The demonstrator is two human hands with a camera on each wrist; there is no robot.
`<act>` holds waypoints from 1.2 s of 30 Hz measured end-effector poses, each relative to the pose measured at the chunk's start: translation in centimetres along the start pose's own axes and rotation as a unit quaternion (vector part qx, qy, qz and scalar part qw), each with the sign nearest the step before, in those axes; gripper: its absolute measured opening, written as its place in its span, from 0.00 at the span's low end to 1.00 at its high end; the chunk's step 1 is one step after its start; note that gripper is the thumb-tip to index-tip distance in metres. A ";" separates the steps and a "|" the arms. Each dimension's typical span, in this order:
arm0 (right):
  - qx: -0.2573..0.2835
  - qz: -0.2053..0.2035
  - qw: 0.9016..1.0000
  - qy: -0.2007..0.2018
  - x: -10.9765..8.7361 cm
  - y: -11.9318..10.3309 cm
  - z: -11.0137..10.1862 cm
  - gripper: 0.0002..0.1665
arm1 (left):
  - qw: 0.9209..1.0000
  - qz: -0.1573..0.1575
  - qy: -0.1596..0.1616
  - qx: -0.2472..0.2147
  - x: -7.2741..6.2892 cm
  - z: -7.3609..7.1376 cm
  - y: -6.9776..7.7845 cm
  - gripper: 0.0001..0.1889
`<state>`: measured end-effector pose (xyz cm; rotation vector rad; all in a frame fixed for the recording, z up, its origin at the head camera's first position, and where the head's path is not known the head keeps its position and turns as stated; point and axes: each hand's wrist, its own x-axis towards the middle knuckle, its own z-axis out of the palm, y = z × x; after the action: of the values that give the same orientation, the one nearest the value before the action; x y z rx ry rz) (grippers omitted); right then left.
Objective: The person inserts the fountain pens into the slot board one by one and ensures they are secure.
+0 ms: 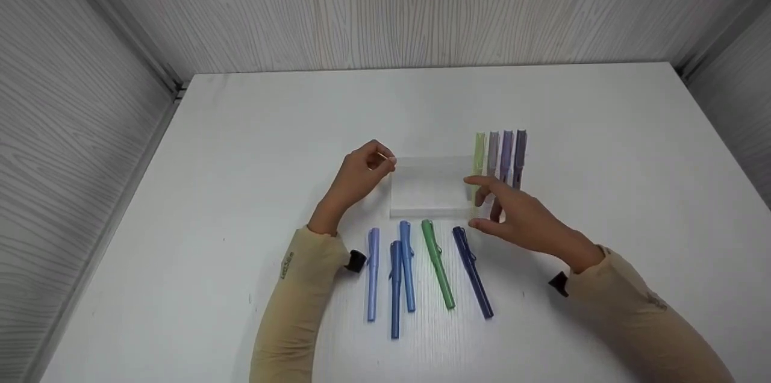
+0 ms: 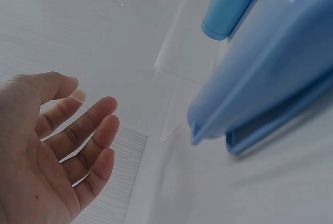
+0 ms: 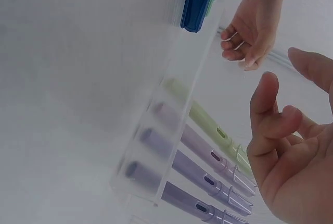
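Observation:
A clear plastic tray [image 1: 433, 212] lies mid-table. Over its back left corner hovers my left hand [image 1: 360, 173], fingers loosely bent, thumb tip close to the index fingertip; in the left wrist view nothing shows between them. Across the tray's right end my right hand [image 1: 521, 214] is held with thumb and fingers spread, gripping nothing. A light green pen [image 1: 479, 151], a greyish mauve pen [image 1: 493, 151], a purple pen [image 1: 507, 148] and a dark purple pen [image 1: 520, 148] lie side by side there, their near ends in the tray in the right wrist view.
In front of the tray lie a lavender pen [image 1: 373, 274], a darker blue pen [image 1: 396, 289], a lighter blue pen [image 1: 408, 268], a green pen [image 1: 438, 265] and a navy pen [image 1: 474, 274]. The white table [image 1: 181, 220] meets a wood-grain panel [image 1: 421, 9] behind.

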<state>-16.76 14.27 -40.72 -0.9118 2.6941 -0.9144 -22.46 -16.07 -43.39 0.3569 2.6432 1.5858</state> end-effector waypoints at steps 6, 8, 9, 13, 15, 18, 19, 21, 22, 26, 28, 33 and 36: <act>0.011 0.008 0.998 -0.067 -0.3 0.1 0.0 0.45 | 1.000 -0.003 -0.002 -0.001 0.1 -0.1 0.0 0.10; 0.015 0.015 0.996 -0.088 -0.4 0.2 0.0 0.46 | 1.000 -0.002 -0.002 0.001 0.1 -0.1 0.0 0.10; 0.018 0.020 0.995 -0.098 -0.4 0.3 0.1 0.46 | 1.000 -0.002 -0.002 0.001 0.1 -0.1 0.0 0.10; 0.023 0.034 0.990 -0.136 -0.4 0.4 0.2 0.46 | 1.000 -0.001 0.000 0.004 0.0 -0.1 0.1 0.10; 0.026 0.045 0.986 -0.156 -0.3 0.5 0.2 0.45 | 1.000 -0.001 0.001 0.005 0.0 0.0 0.1 0.10; 0.027 0.055 0.981 -0.186 -0.2 0.6 0.3 0.45 | 1.000 -0.001 0.001 0.004 0.0 0.0 0.1 0.09; 0.027 0.058 0.979 -0.195 -0.2 0.7 0.3 0.45 | 1.000 -0.001 0.001 0.003 0.0 0.0 0.1 0.09; 0.025 0.062 0.976 -0.208 -0.2 0.7 0.4 0.45 | 1.000 -0.001 0.000 0.001 0.0 -0.1 0.1 0.09; 0.022 0.063 0.975 -0.212 -0.2 0.7 0.4 0.45 | 1.000 -0.001 -0.001 0.000 0.0 -0.1 0.1 0.09; 0.021 0.065 0.972 -0.226 -0.1 0.5 0.4 0.45 | 1.000 -0.002 0.000 0.001 0.0 -0.1 0.1 0.09; 0.021 0.062 0.970 -0.232 -0.1 0.5 0.5 0.44 | 1.000 -0.004 0.001 0.003 0.0 -0.1 0.1 0.09; 0.002 0.051 0.969 -0.241 -0.1 0.5 0.7 0.43 | 1.000 -0.006 0.002 0.008 -0.1 -0.1 0.2 0.08; -0.017 0.055 0.970 -0.238 -0.1 0.5 0.9 0.44 | 1.000 -0.003 -0.001 0.005 -0.2 -0.1 0.2 0.09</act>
<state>-16.65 14.16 -41.76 -0.8492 2.3232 -0.5407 -22.30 -16.15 -43.21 0.3505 2.6491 1.5684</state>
